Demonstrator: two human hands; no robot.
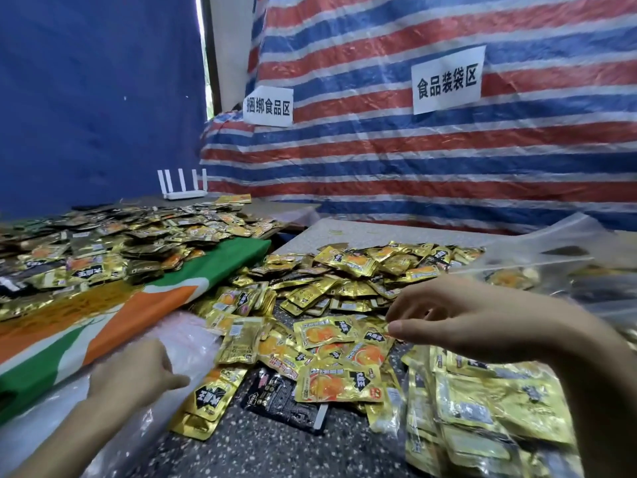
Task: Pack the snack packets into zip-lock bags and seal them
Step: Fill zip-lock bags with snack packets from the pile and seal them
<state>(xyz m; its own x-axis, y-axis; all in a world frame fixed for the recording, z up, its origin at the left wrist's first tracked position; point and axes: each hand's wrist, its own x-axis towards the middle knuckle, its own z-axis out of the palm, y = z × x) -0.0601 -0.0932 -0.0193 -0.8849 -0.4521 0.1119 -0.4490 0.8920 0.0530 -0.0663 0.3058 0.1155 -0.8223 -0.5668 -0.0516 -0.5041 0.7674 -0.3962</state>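
Snack packets (344, 270): loose gold pile at table (275, 450) centre. Filled bag (482, 415): near right, clear, packed with gold packets. Second bag (537, 267): far right, clear, holds a few packets. Empty bags (193, 339): clear stack at near left, beside a green-orange cloth (138, 305).

Table surface: dark, speckled. A second pile (103, 243) covers the left table; a white router (181, 184) stands behind it. Backdrop: striped tarp (413, 167) with two paper signs (446, 79), blue tarp (86, 98) at left.

Left hand (132, 370): on the empty bags, fingers curled down; grasp cannot be told. Right hand (458, 319): above the pile, fingers extended, released.
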